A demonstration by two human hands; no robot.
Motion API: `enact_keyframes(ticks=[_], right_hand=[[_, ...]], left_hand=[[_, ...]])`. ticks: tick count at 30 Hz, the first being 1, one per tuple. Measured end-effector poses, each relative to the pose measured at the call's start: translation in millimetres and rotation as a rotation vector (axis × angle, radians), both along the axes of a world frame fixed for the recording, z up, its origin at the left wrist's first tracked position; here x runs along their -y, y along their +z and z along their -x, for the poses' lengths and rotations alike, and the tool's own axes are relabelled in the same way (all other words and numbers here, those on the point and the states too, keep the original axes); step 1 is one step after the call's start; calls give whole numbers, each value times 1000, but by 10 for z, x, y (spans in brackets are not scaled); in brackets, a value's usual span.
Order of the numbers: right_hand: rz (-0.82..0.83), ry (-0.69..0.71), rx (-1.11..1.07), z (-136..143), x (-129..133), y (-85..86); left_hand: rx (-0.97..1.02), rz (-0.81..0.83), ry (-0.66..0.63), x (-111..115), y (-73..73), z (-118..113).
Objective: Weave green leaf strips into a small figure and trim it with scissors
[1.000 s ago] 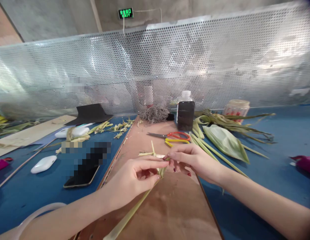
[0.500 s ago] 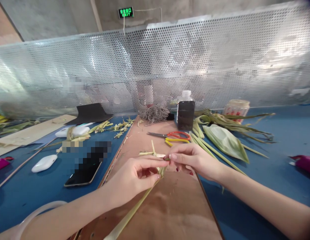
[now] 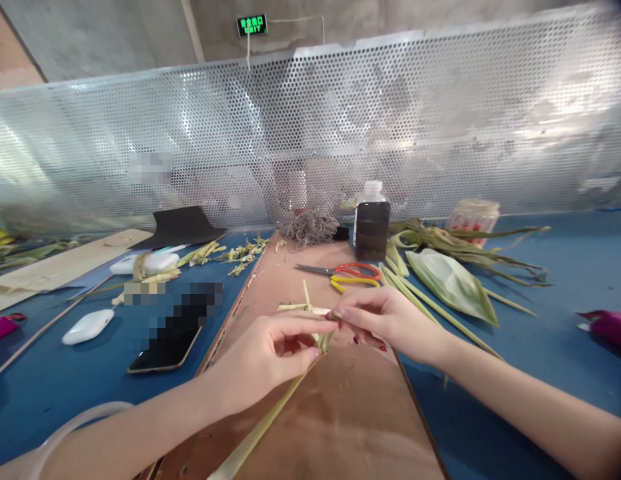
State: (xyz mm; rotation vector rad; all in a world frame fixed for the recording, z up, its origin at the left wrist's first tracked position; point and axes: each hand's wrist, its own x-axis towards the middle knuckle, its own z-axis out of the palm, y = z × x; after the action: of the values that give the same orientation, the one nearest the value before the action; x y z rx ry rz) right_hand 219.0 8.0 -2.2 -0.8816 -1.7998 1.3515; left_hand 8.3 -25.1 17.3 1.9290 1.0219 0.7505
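Note:
Over the brown board (image 3: 360, 413), my left hand (image 3: 275, 350) pinches a small woven piece made of pale green leaf strips (image 3: 324, 343). One long leaf strip (image 3: 265, 427) trails from it toward the board's near edge, and short strip ends (image 3: 306, 303) stick out past the fingers on the far side. My right hand (image 3: 385, 323) is closed in a pinch at the same piece, its thumb and forefinger meeting my left fingertips. The fingers hide most of the weave. Just beyond my right hand lie scissors (image 3: 347, 272) with red and yellow handles.
A dark bottle (image 3: 373, 230) and tangled grey cord (image 3: 310, 229) stand at the board's far end. Broad leaves (image 3: 453, 287) and a jar (image 3: 474, 220) are to the right. On the left lie a phone (image 3: 170, 340), a white mouse-shaped object (image 3: 89, 327) and leaf scraps (image 3: 245, 253). Perforated metal screens the back.
My right thumb and forefinger have shifted very slightly at the woven piece. My left hand and everything on the table stay where they were.

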Motion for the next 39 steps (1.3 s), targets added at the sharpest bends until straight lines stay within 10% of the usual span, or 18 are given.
enact_keyframes(ticks=[25,39], right_hand=[[-4,-57,100,7,53,146],[56,75,92,-104,-30,80]], left_hand=[[-70,-27,45,5,-35,-1],[71,232,-11,-29,-67,33]])
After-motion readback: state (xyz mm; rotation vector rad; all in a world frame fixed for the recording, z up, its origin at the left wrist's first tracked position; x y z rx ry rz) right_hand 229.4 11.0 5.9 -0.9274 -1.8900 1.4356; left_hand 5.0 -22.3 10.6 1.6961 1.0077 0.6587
